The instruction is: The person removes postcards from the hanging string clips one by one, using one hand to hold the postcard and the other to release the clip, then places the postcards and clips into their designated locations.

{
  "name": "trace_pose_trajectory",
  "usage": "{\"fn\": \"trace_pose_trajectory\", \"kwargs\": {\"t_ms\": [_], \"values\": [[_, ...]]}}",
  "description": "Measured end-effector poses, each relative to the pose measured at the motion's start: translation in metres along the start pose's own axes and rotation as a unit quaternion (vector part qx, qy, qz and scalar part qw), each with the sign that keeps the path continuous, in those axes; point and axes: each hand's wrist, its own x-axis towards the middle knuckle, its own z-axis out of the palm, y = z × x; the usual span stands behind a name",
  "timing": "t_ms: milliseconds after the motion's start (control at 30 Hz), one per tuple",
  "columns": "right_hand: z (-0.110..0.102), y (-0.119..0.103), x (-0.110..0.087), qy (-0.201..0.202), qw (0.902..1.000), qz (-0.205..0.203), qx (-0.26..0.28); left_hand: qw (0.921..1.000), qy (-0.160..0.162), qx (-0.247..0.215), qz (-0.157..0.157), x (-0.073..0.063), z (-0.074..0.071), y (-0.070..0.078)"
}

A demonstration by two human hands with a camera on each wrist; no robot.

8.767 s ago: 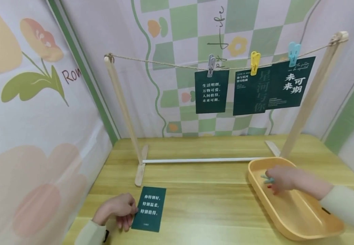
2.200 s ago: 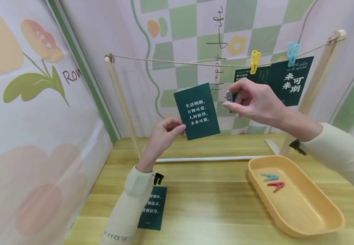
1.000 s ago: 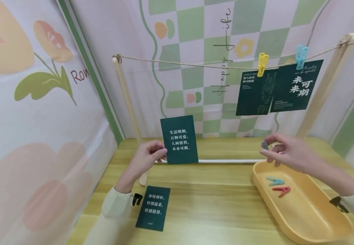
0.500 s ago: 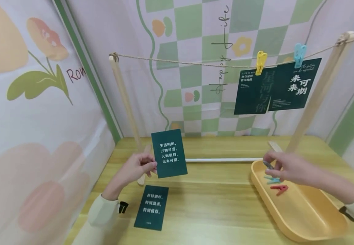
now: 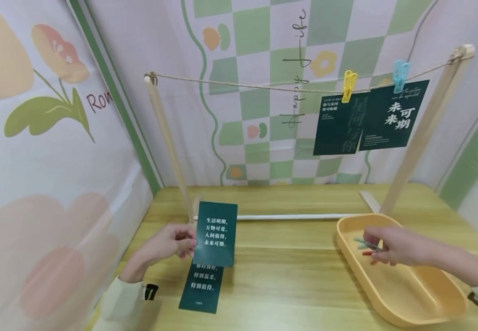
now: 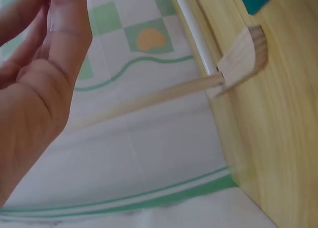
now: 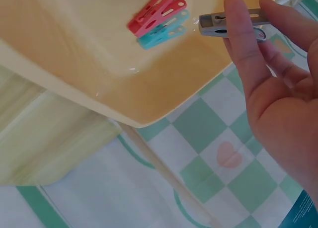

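Note:
My left hand (image 5: 162, 246) pinches a dark green card (image 5: 215, 253) by its left edge. This card hovers over the top of a second green card (image 5: 199, 294) lying on the table, partly covering it. Over the yellow tray (image 5: 412, 294), my right hand (image 5: 406, 248) holds a grey clothespin (image 7: 212, 24) between thumb and fingers. A red clothespin (image 7: 155, 12) and a blue clothespin (image 7: 161, 33) lie on the tray's floor close to that hand. In the left wrist view, the left fingertips are cut off at the top.
A twine line (image 5: 239, 85) runs between two wooden posts behind the hands. Two green cards hang at its right part, under a yellow clothespin (image 5: 348, 86) and a light-blue clothespin (image 5: 400, 76). A white rod (image 5: 288, 217) joins the stand's feet.
A card and grey clothespin, on the line at first, came off into my hands. Lately the left hand lowered the card leftward toward the lying one, while the right sank into the tray with the clothespin.

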Motion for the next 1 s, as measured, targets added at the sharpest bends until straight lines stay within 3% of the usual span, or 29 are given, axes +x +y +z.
{"fn": "trace_pose_trajectory", "kwargs": {"t_ms": [233, 333, 500, 600, 767, 1000], "values": [[0.004, 0.006, -0.006, 0.014, 0.9974, -0.013, -0.069, 0.9989, -0.021, 0.027, -0.031, -0.018, -0.004, -0.011], [0.009, 0.01, -0.008, 0.006, 0.9982, -0.007, -0.06, 0.9978, -0.041, 0.027, -0.044, -0.021, -0.003, -0.018], [0.023, 0.02, -0.013, 0.044, 0.9883, -0.076, -0.125, 0.9948, -0.086, 0.011, -0.053, -0.023, 0.0, -0.028], [0.03, 0.027, -0.013, 0.043, 0.9806, -0.095, -0.166, 0.993, -0.106, 0.004, -0.052, -0.026, 0.0, -0.036], [0.035, 0.036, -0.02, 0.028, 0.9819, -0.068, -0.174, 0.9906, -0.118, -0.001, -0.069, -0.029, 0.001, -0.043], [0.036, 0.037, -0.017, 0.051, 0.9786, -0.084, -0.181, 0.9863, -0.132, -0.038, -0.091, -0.033, 0.008, -0.055]]}}
